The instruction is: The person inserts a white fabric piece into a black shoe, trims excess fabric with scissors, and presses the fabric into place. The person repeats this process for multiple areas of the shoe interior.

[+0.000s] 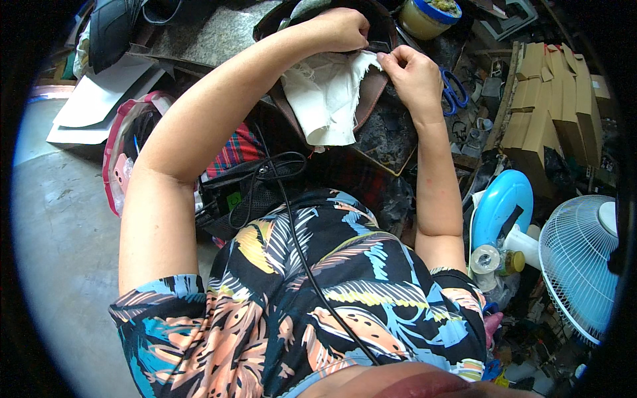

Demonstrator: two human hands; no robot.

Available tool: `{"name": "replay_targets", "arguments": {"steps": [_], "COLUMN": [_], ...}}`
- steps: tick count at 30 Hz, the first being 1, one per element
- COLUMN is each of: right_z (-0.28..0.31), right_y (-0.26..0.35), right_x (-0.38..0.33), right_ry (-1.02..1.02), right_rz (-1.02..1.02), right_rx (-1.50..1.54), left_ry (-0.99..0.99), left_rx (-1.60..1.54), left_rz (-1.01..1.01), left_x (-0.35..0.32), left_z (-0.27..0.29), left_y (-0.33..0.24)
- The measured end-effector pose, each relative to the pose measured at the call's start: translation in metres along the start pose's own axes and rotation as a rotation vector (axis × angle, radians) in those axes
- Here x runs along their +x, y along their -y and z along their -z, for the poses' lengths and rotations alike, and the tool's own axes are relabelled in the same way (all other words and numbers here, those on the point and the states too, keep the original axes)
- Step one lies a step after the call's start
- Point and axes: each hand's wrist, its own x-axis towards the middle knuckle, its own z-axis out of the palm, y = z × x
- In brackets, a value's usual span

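Note:
A piece of white cloth (pixel 325 99) with frayed edges hangs over a brown leather-like piece (pixel 371 109) at the top middle. My right hand (pixel 417 78) pinches the cloth's upper right corner between thumb and fingers. Close beside it, my left hand (pixel 342 30) is curled closed at the cloth's upper edge, over the dark inside of the brown piece. What its fingers hold is hidden. Right of my right hand lies a pair of scissors with blue handles (pixel 454 93).
A grey stone slab (pixel 206 36) and a black shoe (pixel 109 33) are at upper left. A blue-rimmed jar (pixel 428 18) stands at the top. Cardboard pieces (pixel 531 126), a blue round plastic thing (pixel 507 199) and a fan (pixel 577 259) crowd the right. A black cable (pixel 298 245) crosses my shirt.

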Motion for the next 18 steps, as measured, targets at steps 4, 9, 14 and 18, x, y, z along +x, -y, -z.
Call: {"name": "replay_targets", "arguments": {"steps": [4, 9, 14, 18], "right_z": [0.003, 0.0023, -0.0007, -0.0035], "right_y": [-0.0005, 0.0006, 0.0003, -0.0032], "right_x": [-0.0004, -0.0016, -0.0032, -0.0034], "right_ry": [-0.049, -0.116, -0.114, -0.114], "right_rz": [0.028, 0.136, 0.175, 0.199], "right_rx": [-0.096, -0.203, -0.288, -0.315], "left_ry": [-0.004, -0.019, -0.043, 0.009], "left_rx": [-0.01, -0.007, -0.015, -0.005], "left_rz": [-0.018, 0.0, -0.043, -0.028], "left_x": [-0.0017, -0.0028, -0.0061, -0.0092], "left_z": [0.0013, -0.0018, -0.0015, 0.0035], "left_y": [0.0004, -0.0008, -0.0024, -0.0092]}}
